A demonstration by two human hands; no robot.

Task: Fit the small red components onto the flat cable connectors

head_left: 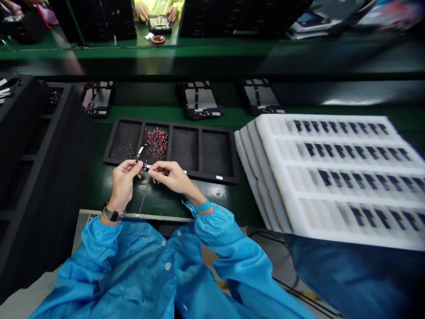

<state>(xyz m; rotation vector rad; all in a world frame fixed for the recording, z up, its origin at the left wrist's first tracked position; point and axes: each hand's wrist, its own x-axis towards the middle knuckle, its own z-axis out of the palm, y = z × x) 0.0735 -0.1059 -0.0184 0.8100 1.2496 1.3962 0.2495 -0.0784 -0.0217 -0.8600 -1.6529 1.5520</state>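
My left hand [122,184] pinches a small dark strip with a pale, curved end [140,150] that points up. Close to its right, my right hand [172,177] has thumb and forefinger pressed together at the other side of the small part. Both hands are at the front edge of a black foam tray [235,159] with four compartments. Many tiny red and white pieces [156,141] lie in its second compartment from the left, and several more are scattered in the leftmost one.
Stacked white foam trays [332,173] with rows of dark parts stand at right. Black foam racks [43,177] fill the left. Flat device assemblies [201,99] lie behind the tray. Across the bench, a person's hands [171,13] hold a device.
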